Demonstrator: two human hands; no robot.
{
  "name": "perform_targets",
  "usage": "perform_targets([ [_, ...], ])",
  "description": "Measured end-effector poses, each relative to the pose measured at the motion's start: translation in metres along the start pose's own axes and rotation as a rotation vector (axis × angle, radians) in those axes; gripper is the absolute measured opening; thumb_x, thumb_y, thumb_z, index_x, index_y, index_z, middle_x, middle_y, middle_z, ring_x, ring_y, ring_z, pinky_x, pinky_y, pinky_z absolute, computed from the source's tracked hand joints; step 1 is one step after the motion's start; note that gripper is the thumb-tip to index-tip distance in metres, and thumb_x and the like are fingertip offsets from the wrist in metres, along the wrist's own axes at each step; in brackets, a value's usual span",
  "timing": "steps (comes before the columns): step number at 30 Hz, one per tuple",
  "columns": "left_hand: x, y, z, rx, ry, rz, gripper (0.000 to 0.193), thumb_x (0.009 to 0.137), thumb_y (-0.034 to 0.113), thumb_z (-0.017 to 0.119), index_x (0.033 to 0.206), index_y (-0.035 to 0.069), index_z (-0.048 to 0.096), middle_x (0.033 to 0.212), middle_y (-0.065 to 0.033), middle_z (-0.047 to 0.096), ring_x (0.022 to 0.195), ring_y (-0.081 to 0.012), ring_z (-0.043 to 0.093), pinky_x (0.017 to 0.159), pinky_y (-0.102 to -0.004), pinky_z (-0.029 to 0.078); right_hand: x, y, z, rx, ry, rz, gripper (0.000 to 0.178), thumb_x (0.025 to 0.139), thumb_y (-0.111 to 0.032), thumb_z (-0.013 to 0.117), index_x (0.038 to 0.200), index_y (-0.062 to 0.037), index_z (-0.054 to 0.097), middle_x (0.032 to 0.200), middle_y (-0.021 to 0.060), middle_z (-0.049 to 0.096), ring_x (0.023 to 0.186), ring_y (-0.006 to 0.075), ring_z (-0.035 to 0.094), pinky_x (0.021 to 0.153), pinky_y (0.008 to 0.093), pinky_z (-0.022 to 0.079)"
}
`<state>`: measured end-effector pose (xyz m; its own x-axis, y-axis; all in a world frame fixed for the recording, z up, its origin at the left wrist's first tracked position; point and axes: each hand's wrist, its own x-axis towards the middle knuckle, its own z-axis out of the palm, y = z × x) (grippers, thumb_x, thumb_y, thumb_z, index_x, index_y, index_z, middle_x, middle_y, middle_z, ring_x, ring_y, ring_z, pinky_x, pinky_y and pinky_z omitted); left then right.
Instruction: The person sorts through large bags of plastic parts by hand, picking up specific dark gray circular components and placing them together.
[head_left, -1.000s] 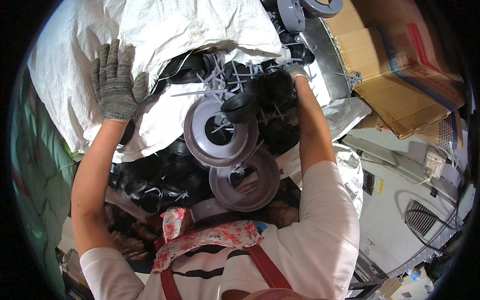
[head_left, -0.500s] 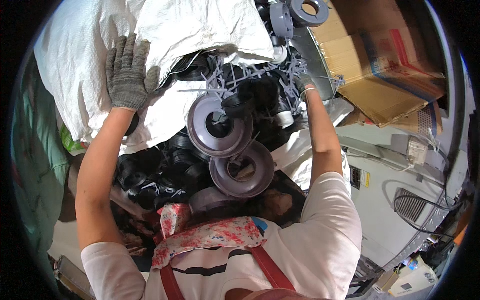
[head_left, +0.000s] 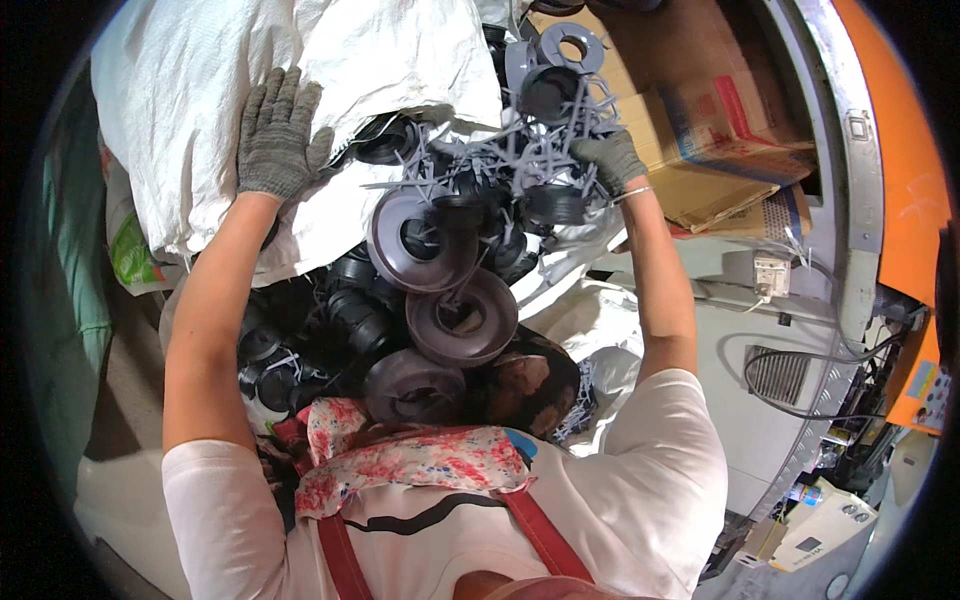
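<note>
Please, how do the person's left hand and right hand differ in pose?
The left hand lies flat on the white sack, while the right hand is at the thin grey plastic strips. The left hand is stretched straight; the right hand looks partly curled. Both wear grey gloves.

- Strips: heaped at right edge of sack.
- Rings, three: before sack.
- Cups: before sack.
- Carton: well right of sack.
</note>
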<state>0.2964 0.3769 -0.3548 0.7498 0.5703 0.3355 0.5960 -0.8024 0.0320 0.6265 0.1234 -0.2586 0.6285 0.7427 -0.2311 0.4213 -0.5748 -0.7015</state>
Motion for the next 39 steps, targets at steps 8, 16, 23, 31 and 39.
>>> perform_targets([
  [8,-0.002,0.003,-0.001,-0.100,0.040,-0.019,0.056,0.083,0.039,0.046,0.130,0.010,0.039,0.141,-0.0141,0.028,0.133,-0.0271,0.019,0.110,-0.0408,0.010,-0.031,-0.074,0.016,-0.526,0.027,-0.491,0.064,0.060,-0.034,0.071,0.113,-0.0028,0.051,0.104,0.0164,0.059,0.096,0.0277,0.055,0.087,0.0344,0.043],
  [16,-0.004,-0.004,0.014,-0.069,0.094,0.038,0.056,0.083,0.039,0.046,0.131,0.011,0.039,0.141,-0.0141,0.028,0.133,-0.0265,0.019,0.110,-0.0403,0.010,-0.089,-0.082,0.011,0.367,-0.079,-0.037,0.039,0.069,-0.005,0.067,0.107,-0.0035,0.057,0.087,0.0037,0.060,0.072,0.0107,0.055,0.060,0.0228,0.047],
  [23,-0.002,0.000,0.001,0.024,0.026,0.007,0.055,0.083,0.040,0.046,0.131,0.014,0.040,0.140,-0.0128,0.029,0.133,-0.0268,0.021,0.109,-0.0406,0.011,-0.227,0.017,-0.077,0.229,0.092,0.043,0.046,0.072,-0.009,0.066,0.115,-0.0032,0.052,0.101,0.0067,0.057,0.088,0.0145,0.053,0.075,0.0263,0.047],
  [31,0.004,0.009,-0.001,0.103,0.027,0.023,0.055,0.082,0.040,0.046,0.129,0.013,0.042,0.139,-0.0130,0.032,0.131,-0.0268,0.024,0.108,-0.0409,0.012,-0.454,0.136,-0.057,-0.930,-0.447,0.780,0.042,0.076,-0.022,0.067,0.110,-0.0016,0.054,0.104,0.0142,0.061,0.097,0.0232,0.057,0.088,0.0302,0.044],
  [39,-0.001,-0.003,0.010,0.125,0.073,0.021,0.057,0.081,0.042,0.048,0.130,0.015,0.041,0.138,-0.0123,0.033,0.131,-0.0266,0.024,0.108,-0.0416,0.013,-0.202,0.020,-0.005,-0.280,0.088,0.100,0.047,0.071,-0.035,0.070,0.101,0.0000,0.058,0.093,0.0157,0.062,0.083,0.0223,0.060,0.074,0.0313,0.046],
])
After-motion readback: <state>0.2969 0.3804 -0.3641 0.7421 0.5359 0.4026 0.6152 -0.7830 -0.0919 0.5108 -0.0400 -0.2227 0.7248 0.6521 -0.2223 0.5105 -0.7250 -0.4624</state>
